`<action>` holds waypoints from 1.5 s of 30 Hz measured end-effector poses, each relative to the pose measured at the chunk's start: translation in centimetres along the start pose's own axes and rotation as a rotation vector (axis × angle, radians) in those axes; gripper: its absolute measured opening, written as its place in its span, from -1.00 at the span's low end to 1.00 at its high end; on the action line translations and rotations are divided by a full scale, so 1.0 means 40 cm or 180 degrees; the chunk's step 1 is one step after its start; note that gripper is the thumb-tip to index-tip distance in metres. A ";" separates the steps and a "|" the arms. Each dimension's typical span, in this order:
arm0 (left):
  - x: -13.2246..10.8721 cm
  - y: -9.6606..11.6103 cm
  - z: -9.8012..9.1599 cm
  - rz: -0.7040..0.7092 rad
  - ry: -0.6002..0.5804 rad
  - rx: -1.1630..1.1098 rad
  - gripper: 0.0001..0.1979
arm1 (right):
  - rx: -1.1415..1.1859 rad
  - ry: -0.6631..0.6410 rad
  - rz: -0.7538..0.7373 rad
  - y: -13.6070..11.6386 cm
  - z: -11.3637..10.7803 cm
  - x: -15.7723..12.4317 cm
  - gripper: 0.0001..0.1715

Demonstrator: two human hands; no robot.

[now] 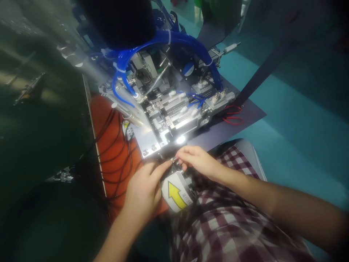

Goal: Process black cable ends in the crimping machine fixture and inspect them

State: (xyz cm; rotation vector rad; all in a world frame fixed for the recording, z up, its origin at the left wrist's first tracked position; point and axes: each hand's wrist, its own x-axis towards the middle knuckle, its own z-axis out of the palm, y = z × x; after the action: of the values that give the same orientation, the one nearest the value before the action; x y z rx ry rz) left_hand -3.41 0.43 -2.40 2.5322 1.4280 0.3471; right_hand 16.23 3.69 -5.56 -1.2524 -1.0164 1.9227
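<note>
At the front edge of a metal machine (pixel 174 112), my two hands meet over a small fixture. My right hand (pixel 197 160) pinches a tiny, shiny metal piece (pixel 173 159), too small to name. From the left, my left hand (pixel 147 182) reaches in with its index finger stretched toward the same piece. Its thumb and other fingers are mostly hidden. Just below the fingertips sits a round white cover (pixel 177 193) with a yellow arrow and printed characters. A bright light spot falls on the machine right above my right hand.
Thick blue tubing (pixel 191 38) arches over the machine. Black cables (pixel 120 160) run across an orange-red surface (pixel 106 123) on the left, toward a bundle of metal connectors (pixel 64 174). A red wire loop (pixel 233 118) lies at the right on a grey plate (pixel 245 109).
</note>
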 end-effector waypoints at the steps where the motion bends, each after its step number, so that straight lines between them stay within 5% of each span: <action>1: -0.003 -0.004 0.003 0.0013 0.0060 -0.0075 -0.64 | -0.0050 0.0007 -0.0014 0.000 0.001 0.000 -0.76; 6: -0.020 -0.018 0.008 -0.0141 0.0296 -0.0655 -0.78 | -0.0402 0.0071 -0.0225 -0.006 0.006 -0.004 -0.77; 12: -0.036 -0.018 -0.004 -0.0152 0.0402 -0.0485 -0.79 | -0.0654 0.0053 -0.0031 -0.013 0.012 0.001 -0.88; 23: -0.064 -0.114 0.017 0.0683 0.0497 0.0096 -0.58 | -0.0858 -0.0105 0.0077 -0.018 0.009 0.007 -0.89; 31: -0.015 -0.059 -0.031 0.0612 -0.0360 0.0585 -0.52 | -0.0389 -0.0180 0.0070 -0.016 0.010 0.005 -0.81; 45: -0.015 -0.048 -0.025 0.0251 -0.0637 0.0278 -0.45 | -0.0116 -0.0022 0.0185 -0.013 0.001 0.007 -0.68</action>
State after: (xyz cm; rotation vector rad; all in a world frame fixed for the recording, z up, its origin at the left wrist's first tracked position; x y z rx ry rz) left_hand -5.56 0.97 -2.10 2.6112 1.2984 0.0419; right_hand 16.13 4.18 -5.23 -1.3099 -1.0333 1.9617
